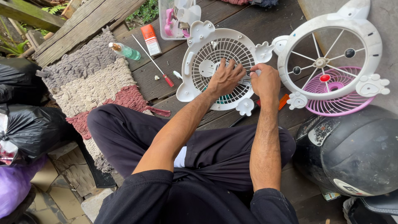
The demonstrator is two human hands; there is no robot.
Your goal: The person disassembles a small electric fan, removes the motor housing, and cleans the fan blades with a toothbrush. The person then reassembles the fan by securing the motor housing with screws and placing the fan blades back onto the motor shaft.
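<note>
Woven rug [91,83], green bottle [124,51], red-handled screwdriver [155,63] — black helmet [352,153], bin bags [29,128].

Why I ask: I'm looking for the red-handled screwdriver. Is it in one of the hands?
No, the red-handled screwdriver lies on the planks, left of the white fan grille.

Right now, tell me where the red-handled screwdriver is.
The red-handled screwdriver lies on the wooden floor, between the woven mat and the white fan grille.

Left hand [226,77] rests spread on the white fan grille [215,54]; right hand [265,81] is closed on a small tool at the grille's edge. A white fan frame [373,41] lies over a pink grille [340,105]. A red-handled screwdriver [155,64] lies beside a green bottle [126,52].
</note>
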